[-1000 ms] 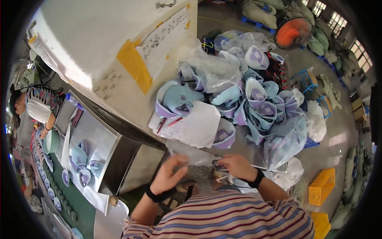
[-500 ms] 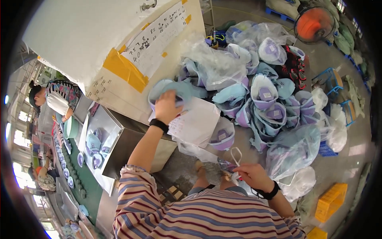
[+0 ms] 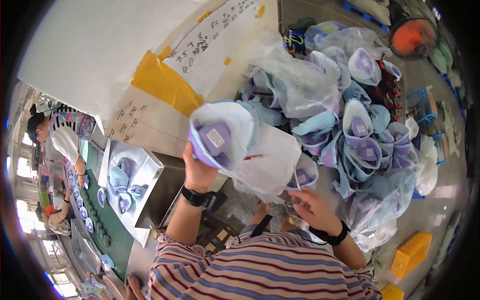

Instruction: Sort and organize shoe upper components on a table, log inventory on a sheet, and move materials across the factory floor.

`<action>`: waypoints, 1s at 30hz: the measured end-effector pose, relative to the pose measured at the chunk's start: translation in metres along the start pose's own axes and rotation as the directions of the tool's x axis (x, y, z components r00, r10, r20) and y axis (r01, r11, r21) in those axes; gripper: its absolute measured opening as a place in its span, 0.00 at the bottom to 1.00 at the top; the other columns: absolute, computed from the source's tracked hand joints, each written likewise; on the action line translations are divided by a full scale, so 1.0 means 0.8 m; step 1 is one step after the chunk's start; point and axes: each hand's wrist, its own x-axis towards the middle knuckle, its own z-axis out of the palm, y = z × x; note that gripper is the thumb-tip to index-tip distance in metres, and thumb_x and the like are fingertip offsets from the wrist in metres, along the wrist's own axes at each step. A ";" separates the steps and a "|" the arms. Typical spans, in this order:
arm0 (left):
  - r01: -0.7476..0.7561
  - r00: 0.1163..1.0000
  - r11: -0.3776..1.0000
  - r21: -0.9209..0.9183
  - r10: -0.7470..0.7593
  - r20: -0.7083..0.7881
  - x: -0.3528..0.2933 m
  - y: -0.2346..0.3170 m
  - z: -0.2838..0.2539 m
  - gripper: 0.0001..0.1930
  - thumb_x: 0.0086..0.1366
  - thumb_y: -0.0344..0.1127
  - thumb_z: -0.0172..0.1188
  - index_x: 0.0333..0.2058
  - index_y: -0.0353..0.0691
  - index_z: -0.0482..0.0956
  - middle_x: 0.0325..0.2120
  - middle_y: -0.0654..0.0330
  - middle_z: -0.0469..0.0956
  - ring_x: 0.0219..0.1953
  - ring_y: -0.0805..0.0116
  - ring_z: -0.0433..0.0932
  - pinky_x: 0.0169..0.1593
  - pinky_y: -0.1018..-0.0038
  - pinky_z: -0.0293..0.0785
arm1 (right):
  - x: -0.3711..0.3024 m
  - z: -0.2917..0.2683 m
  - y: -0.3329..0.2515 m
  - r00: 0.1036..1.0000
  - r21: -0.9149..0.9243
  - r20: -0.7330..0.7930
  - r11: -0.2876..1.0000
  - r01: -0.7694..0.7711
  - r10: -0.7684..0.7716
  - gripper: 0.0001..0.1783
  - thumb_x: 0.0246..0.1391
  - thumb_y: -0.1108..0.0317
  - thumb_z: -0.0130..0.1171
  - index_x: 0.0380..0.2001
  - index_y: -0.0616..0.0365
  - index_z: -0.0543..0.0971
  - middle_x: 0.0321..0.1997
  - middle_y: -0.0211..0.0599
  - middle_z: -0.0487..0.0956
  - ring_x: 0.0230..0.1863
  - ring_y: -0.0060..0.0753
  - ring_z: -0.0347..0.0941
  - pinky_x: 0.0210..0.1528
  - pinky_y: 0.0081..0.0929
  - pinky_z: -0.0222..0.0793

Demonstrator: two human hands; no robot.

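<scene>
My left hand [image 3: 200,172] grips the purple edge of a pale blue and purple shoe upper [image 3: 216,137], holding it up with its opening and white label in view. My right hand [image 3: 311,209] is lower and to the right, its fingers drawn together on a thin white cord [image 3: 295,191], only partly visible. Between the hands lie white paper sheets [image 3: 267,162] with a red pen [image 3: 253,158] on them. Another shoe upper [image 3: 303,175] rests beside the paper, near my right hand.
Many similar uppers [image 3: 358,125] and clear plastic bags [image 3: 305,85] pile up at the right. A large white panel [image 3: 115,50] stands at the left, beside a metal tray [image 3: 145,157]. A co-worker [image 3: 65,130] sits at a green conveyor [image 3: 112,252]. A yellow crate [image 3: 411,255] is far right.
My left hand has lifted the upper off the paper area and brought it nearer, turning its opening toward me. My right hand has moved slightly up, and the cord's loop shows less.
</scene>
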 end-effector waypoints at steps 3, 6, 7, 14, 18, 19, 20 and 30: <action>0.076 0.996 0.992 -0.096 -0.071 0.052 0.000 -0.010 -0.002 0.30 0.59 0.57 0.40 0.55 0.46 0.58 0.53 0.60 0.63 0.54 0.61 0.62 0.56 0.64 0.56 | 0.029 0.001 -0.017 0.999 -0.003 -0.007 0.999 0.045 -0.045 0.18 0.47 0.70 0.53 0.43 0.62 0.70 0.31 0.36 0.68 0.22 0.27 0.67 0.25 0.19 0.62; 0.102 0.992 0.989 -0.109 -0.093 0.084 0.003 -0.009 -0.005 0.32 0.57 0.58 0.42 0.55 0.44 0.57 0.54 0.61 0.61 0.55 0.62 0.60 0.58 0.64 0.53 | 0.041 0.003 -0.041 1.000 0.040 -0.008 0.999 0.019 -0.018 0.18 0.48 0.69 0.53 0.43 0.62 0.69 0.33 0.35 0.69 0.23 0.24 0.66 0.24 0.18 0.61; 0.151 0.982 0.970 -0.188 -0.126 0.139 0.002 -0.009 -0.005 0.31 0.58 0.55 0.44 0.55 0.43 0.57 0.53 0.59 0.61 0.55 0.61 0.60 0.57 0.65 0.54 | 0.044 0.004 -0.047 1.000 0.083 -0.008 0.996 -0.011 0.012 0.17 0.48 0.69 0.53 0.43 0.62 0.70 0.34 0.34 0.69 0.23 0.22 0.66 0.24 0.17 0.61; -0.397 0.791 0.246 0.884 -0.397 0.465 -0.013 -0.023 0.042 0.39 0.44 0.47 0.65 0.53 0.39 0.58 0.51 0.50 0.61 0.54 0.56 0.60 0.58 0.63 0.53 | 0.058 0.015 0.015 0.858 0.709 -0.256 0.689 -0.146 0.445 0.09 0.51 0.69 0.51 0.36 0.58 0.73 0.23 0.24 0.72 0.15 0.09 0.58 0.15 0.10 0.52; -0.511 0.833 -0.708 0.488 -0.269 0.483 0.039 0.003 -0.013 0.26 0.42 0.40 0.65 0.40 0.40 0.69 0.47 0.53 0.66 0.53 0.61 0.63 0.57 0.59 0.49 | 0.030 -0.021 0.030 0.789 0.612 -0.445 0.787 -0.078 0.424 0.08 0.50 0.68 0.52 0.34 0.58 0.73 0.20 0.22 0.71 0.12 0.10 0.58 0.12 0.09 0.50; -0.530 0.816 -0.715 0.455 -0.285 0.503 0.049 0.012 -0.020 0.17 0.43 0.38 0.64 0.33 0.40 0.72 0.45 0.55 0.68 0.52 0.61 0.64 0.57 0.56 0.48 | 0.026 -0.027 0.032 0.783 0.626 -0.443 0.776 -0.078 0.436 0.08 0.50 0.68 0.52 0.34 0.58 0.73 0.20 0.22 0.71 0.12 0.10 0.58 0.12 0.09 0.50; -0.533 0.814 -0.714 0.453 -0.287 0.505 0.048 0.024 -0.024 0.17 0.43 0.38 0.64 0.33 0.40 0.72 0.45 0.55 0.68 0.52 0.61 0.64 0.57 0.56 0.48 | 0.023 -0.029 0.034 0.782 0.627 -0.445 0.775 -0.077 0.437 0.08 0.50 0.68 0.52 0.34 0.58 0.73 0.20 0.22 0.71 0.12 0.10 0.58 0.12 0.09 0.50; -0.567 0.818 -0.299 0.768 -0.090 0.569 0.025 0.023 -0.006 0.15 0.40 0.27 0.62 0.28 0.36 0.68 0.39 0.52 0.71 0.40 0.54 0.70 0.42 0.66 0.67 | 0.041 -0.004 0.041 0.723 0.836 -0.338 0.545 -0.064 0.603 0.11 0.54 0.64 0.50 0.31 0.63 0.73 0.23 0.28 0.74 0.19 0.16 0.69 0.16 0.12 0.59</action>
